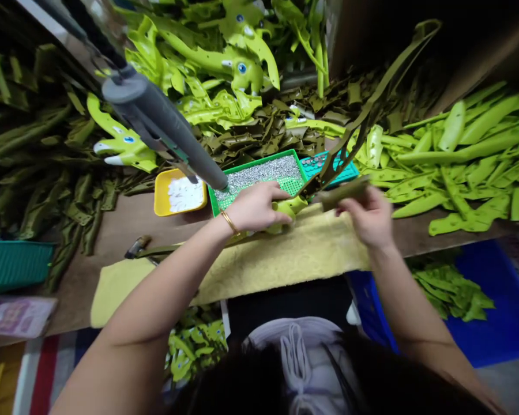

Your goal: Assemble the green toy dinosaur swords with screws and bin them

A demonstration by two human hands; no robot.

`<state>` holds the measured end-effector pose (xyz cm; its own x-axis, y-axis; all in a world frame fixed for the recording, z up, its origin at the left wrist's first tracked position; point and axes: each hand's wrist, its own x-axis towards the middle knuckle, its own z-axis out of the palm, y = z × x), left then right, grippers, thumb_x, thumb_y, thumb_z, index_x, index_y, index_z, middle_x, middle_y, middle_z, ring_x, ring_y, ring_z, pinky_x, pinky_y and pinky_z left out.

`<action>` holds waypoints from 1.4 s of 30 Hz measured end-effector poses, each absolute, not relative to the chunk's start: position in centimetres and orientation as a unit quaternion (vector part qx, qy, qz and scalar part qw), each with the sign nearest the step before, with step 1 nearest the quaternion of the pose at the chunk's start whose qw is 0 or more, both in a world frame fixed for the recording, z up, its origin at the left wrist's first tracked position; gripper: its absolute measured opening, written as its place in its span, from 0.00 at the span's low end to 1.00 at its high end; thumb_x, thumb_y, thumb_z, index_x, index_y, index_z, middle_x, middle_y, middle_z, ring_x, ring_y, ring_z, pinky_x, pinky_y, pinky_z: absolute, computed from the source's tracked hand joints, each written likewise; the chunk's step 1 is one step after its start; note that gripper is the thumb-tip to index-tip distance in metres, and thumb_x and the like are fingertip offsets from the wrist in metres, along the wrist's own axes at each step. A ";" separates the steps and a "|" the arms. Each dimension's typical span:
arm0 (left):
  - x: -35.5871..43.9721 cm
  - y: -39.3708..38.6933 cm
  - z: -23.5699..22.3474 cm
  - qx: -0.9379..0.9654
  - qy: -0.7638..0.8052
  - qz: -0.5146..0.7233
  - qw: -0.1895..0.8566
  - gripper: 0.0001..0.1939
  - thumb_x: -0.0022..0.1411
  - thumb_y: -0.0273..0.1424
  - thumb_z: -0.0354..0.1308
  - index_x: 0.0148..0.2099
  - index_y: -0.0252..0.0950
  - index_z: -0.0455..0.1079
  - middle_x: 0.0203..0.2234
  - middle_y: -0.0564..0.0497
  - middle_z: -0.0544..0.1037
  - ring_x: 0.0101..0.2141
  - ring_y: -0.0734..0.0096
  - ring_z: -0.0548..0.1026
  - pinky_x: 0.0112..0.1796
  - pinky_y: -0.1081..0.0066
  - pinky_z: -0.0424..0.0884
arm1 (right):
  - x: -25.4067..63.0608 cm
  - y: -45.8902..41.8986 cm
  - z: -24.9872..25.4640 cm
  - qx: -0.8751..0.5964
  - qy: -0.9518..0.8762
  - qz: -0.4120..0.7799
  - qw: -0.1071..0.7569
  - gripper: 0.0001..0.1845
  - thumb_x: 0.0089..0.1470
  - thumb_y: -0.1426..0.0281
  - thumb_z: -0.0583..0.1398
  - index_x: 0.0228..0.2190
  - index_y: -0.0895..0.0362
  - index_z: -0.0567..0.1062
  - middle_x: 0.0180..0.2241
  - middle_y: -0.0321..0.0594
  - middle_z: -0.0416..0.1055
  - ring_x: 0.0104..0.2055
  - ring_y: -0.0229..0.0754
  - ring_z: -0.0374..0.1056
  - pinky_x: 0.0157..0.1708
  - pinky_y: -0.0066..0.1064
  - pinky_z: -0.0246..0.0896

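Note:
My left hand (259, 204) is closed around a lime-green plastic toy part (294, 206), over the front of the workbench. In my right hand (372, 219), pinched between thumb and fingers, is a short olive-green plastic piece (343, 194), slightly blurred. A long curved olive strip (384, 80) rises from between the hands towards the upper right; whether it joins the lime part, I cannot tell. Below both hands lies a yellow cloth (311, 248). Just beyond my left hand is a green tray (301, 173) of small silvery screws.
A grey power screwdriver (168, 124) hangs with its tip at the tray. A yellow dish (159, 193) with white contents and a teal tray (352, 173) flank it. Lime shells (454, 150) and olive pieces (246, 138) are heaped around. A blue crate (497, 328) stands lower right.

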<state>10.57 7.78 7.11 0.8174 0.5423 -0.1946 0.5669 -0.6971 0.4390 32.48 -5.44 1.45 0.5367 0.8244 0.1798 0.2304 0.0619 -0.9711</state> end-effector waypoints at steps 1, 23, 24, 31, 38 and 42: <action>10.8 7.7 7.0 0.921 0.301 -0.026 0.247 0.25 0.52 0.44 0.64 0.51 0.41 0.76 0.36 0.48 0.74 0.39 0.59 0.73 0.39 0.64 0.67 | 30.7 -5.7 0.9 -0.622 -0.438 0.301 0.575 0.16 0.47 0.56 0.65 0.34 0.50 0.70 0.35 0.38 0.70 0.32 0.40 0.69 0.32 0.36 0.69; 9.2 2.4 10.4 0.940 0.222 0.018 0.258 0.31 0.54 0.56 0.58 0.45 0.34 0.69 0.38 0.44 0.76 0.40 0.58 0.73 0.39 0.64 0.67 | 23.5 -5.0 1.0 -0.429 -0.461 0.377 0.679 0.10 0.44 0.64 0.68 0.26 0.52 0.72 0.26 0.31 0.65 0.29 0.34 0.65 0.32 0.32 0.64; 9.2 2.4 10.6 0.940 0.225 0.016 0.254 0.29 0.56 0.57 0.55 0.41 0.34 0.70 0.34 0.45 0.76 0.38 0.60 0.73 0.38 0.65 0.66 | 23.1 -4.9 1.1 -0.425 -0.459 0.373 0.685 0.10 0.45 0.64 0.68 0.25 0.53 0.72 0.24 0.31 0.64 0.27 0.34 0.63 0.30 0.31 0.63; 11.6 2.4 10.8 0.950 0.244 -0.026 0.194 0.23 0.62 0.48 0.53 0.46 0.34 0.70 0.34 0.44 0.77 0.36 0.58 0.74 0.38 0.64 0.65 | 22.8 -5.3 0.6 -0.517 -0.414 0.438 0.607 0.19 0.48 0.51 0.61 0.23 0.54 0.69 0.24 0.34 0.68 0.27 0.37 0.64 0.30 0.34 0.65; 13.9 3.1 9.1 0.902 0.310 -0.061 0.294 0.14 0.62 0.41 0.53 0.43 0.35 0.65 0.30 0.48 0.75 0.31 0.62 0.73 0.32 0.67 0.63 | 36.7 -3.0 2.7 -0.821 -0.437 0.225 0.289 0.17 0.56 0.58 0.58 0.36 0.60 0.76 0.33 0.45 0.75 0.36 0.39 0.71 0.38 0.31 0.65; 14.8 2.6 7.4 0.868 0.369 -0.027 0.331 0.15 0.62 0.39 0.51 0.47 0.35 0.63 0.35 0.46 0.76 0.36 0.60 0.74 0.37 0.65 0.66 | 42.0 1.3 1.8 -0.901 -0.342 0.088 0.252 0.24 0.60 0.64 0.54 0.47 0.73 0.69 0.53 0.71 0.64 0.56 0.58 0.63 0.54 0.51 0.55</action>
<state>14.79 2.63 7.44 0.7261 0.6229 -0.2910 0.6586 -0.5088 0.5543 42.03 1.25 1.82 0.7501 0.6612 0.0140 0.5728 -0.6388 -0.5137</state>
